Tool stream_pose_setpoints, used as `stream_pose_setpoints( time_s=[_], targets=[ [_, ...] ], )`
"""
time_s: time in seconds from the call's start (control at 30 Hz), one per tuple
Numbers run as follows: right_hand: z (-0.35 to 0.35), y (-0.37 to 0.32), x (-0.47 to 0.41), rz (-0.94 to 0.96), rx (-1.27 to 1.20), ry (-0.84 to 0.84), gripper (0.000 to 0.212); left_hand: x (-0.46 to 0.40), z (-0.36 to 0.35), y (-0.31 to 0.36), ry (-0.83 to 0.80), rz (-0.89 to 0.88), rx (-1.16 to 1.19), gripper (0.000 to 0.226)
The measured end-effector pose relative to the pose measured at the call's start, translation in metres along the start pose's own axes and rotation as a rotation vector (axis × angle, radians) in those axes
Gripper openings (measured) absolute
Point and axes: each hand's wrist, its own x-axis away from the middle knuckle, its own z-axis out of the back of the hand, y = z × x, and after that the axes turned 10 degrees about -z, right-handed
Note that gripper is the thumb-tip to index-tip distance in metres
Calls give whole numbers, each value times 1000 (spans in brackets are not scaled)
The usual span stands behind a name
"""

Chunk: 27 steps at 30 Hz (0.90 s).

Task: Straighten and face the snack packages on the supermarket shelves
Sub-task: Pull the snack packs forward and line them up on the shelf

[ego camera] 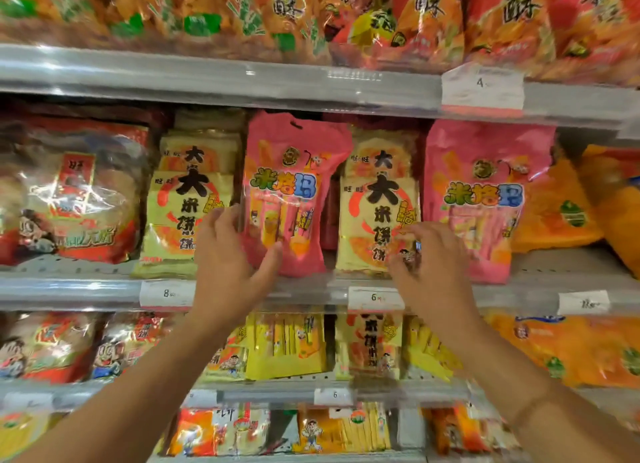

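The left hand (pixel 230 254) is reaching up to the middle shelf (pixel 86 287), its grip spread around the lower left edge of a pink snack bag (pixel 291 171): the fingers are lying along the bag's left side and the thumb is pressing on its lower front. The right hand (pixel 427 254) is reaching up beside it, fingers loosely curled and touching the lower right part of a pale yellow rice cracker pack (pixel 377 213); whether they are pinching it is too blurred to tell. Both forearms are rising from the bottom corners of the view.

The pink bag is standing upright between that pack and a second yellow pack (pixel 187 206) on its left. Another pink bag (pixel 485 192) is standing just right of the right hand, with orange bags (pixel 561 213) beyond it and a clear red bag (pixel 76 192) at the far left.

White price tags (pixel 375 298) are sitting on the shelf rail. More packed shelves are running above and below.
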Motion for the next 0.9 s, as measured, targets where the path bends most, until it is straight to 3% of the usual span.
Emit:
stream_pose_setpoints(
  time_s=[0.1, 0.23, 0.3, 0.37, 0.5, 0.57, 0.8, 0.9],
  targets=[
    [7, 9, -11, -135, 9, -131, 64, -26, -9, 14, -47, 167, 121, 95],
    [6, 7, -18, -164, 44, -189, 78, -40, -24, 20, -80, 204, -37, 107],
    [5, 2, -24, -169, 62, -200, 71, -43, -27, 18, -41, 241, -49, 115],
    [4, -1, -29, -196, 76, -245, 64, -46, -26, 14, -36, 290, 90, 116],
    [1, 0, -37, -274, 98, -293, 56, -49, -19, 14, 18, 285, 344, 79],
    [-2, 0, -40, -304, 65, -305, 55, -48, -13, 12, 84, 269, 401, 72],
    [-14, -17, -37, -305, -144, -177, 42, -55, 39, -13, 228, 334, 534, 87],
    [-33, -37, -36, -338, -302, -200, 33, -49, 66, -27, 233, 343, 539, 89]
  ],
)
